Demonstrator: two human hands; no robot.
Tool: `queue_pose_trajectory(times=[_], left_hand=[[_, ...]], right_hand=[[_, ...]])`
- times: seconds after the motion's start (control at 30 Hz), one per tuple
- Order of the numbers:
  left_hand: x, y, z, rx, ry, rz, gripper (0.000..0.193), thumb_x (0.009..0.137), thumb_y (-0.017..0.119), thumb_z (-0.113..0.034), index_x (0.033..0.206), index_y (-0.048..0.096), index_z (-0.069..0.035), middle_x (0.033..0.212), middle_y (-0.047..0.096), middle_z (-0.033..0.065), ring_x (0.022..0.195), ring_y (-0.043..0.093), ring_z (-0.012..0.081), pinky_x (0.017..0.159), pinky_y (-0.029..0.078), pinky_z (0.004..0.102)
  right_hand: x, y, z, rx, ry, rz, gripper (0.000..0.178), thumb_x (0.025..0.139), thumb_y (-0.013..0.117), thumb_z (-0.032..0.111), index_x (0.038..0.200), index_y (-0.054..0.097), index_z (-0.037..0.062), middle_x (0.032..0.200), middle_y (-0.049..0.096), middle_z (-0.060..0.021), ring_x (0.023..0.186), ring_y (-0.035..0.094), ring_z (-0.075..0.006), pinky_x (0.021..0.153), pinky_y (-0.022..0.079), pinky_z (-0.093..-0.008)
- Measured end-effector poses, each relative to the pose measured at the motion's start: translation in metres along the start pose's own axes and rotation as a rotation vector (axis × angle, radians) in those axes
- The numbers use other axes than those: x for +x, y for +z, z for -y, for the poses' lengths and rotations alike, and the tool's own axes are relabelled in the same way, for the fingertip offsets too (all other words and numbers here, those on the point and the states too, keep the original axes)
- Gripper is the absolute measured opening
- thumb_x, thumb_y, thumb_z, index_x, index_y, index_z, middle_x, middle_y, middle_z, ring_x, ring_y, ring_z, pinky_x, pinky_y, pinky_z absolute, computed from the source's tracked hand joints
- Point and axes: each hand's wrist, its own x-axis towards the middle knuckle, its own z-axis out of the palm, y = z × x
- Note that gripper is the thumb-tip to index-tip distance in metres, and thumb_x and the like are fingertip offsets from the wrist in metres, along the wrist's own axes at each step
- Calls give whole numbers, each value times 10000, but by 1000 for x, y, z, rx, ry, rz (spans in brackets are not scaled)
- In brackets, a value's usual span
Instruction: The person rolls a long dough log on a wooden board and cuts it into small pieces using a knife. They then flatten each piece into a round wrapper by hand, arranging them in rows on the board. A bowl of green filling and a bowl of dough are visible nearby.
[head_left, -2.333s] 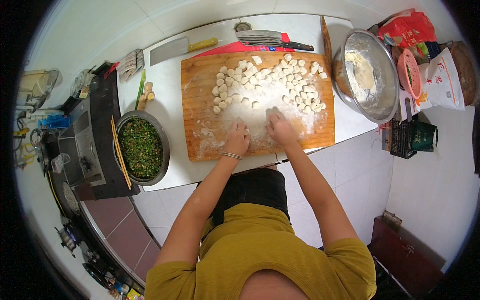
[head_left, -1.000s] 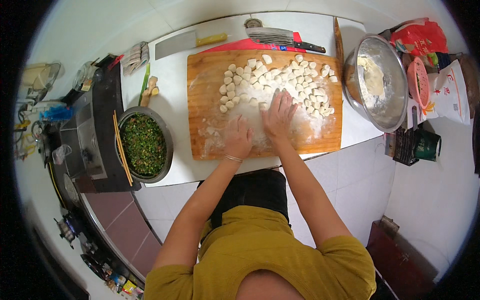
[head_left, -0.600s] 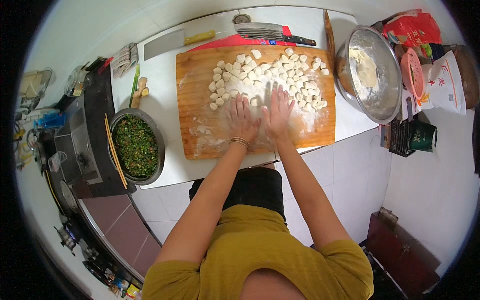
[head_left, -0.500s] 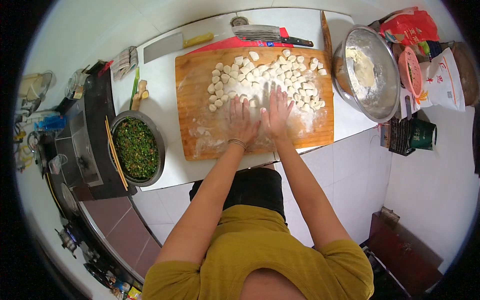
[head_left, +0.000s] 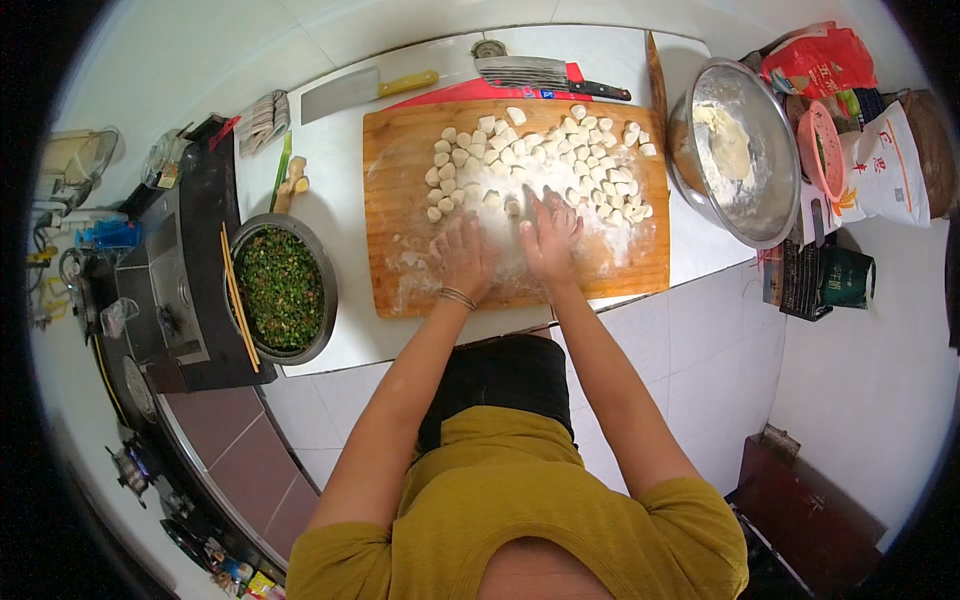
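Head view. Left hand [head_left: 464, 260], palm down and open, fingers slightly spread, over the floured near part of the wooden board [head_left: 400, 150]; right hand [head_left: 550, 240] beside it, likewise open, thumb apart from the fingers. Whether anything lies beneath either palm cannot be told. The dough pieces [head_left: 612, 175] lie on the board, mostly beyond the hands. Left of the board, a bowl [head_left: 328, 300] of chopped greens [head_left: 282, 290] with chopsticks [head_left: 238, 300] along its left side; right, a metal bowl [head_left: 770, 150] containing a dough lump [head_left: 728, 140].
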Motion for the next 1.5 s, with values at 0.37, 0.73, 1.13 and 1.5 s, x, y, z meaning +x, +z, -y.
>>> queue_pose_trajectory(times=[0.37, 0.73, 1.13, 1.5], left_hand=[[12, 1, -5, -555, -33, -29, 392, 877, 546, -160, 1251, 520, -45, 1226, 539, 158, 1099, 510, 329, 966, 371, 434], [-5, -5, -58, -1173, -215, 478, 198, 893, 597, -93, 1086, 568, -59, 936, 588, 43, 805, 562, 119, 755, 476, 275], [6, 21, -3, -429, -32, 272, 273, 815, 664, -145, 1058, 576, -55, 1070, 584, 131, 906, 585, 288, 797, 484, 407], [-45, -19, 32, -36, 239, 265, 560, 881, 563, -208, 1380, 379, -31, 1405, 395, 208, 1314, 362, 387, 1067, 322, 461]], right_hand=[[7, -4, -2, 958, 368, 76, 611, 945, 318, 483, 1373, 392, 53, 1447, 366, -144, 1319, 338, -274, 1117, 160, -396], [6, -14, 7, 1717, 744, 86, 727, 959, 197, 610, 1368, 357, 31, 1347, 473, -168, 1154, 502, -285, 1023, 331, -413], [-9, 11, -35, 1022, 667, -60, 251, 976, 513, 254, 1009, 609, 24, 855, 636, -64, 731, 569, -131, 704, 479, -277], [-44, 3, 2, -39, -402, 400, 647, 824, 596, 149, 1409, 349, 19, 1414, 407, -184, 1326, 380, -320, 1083, 323, -456]])
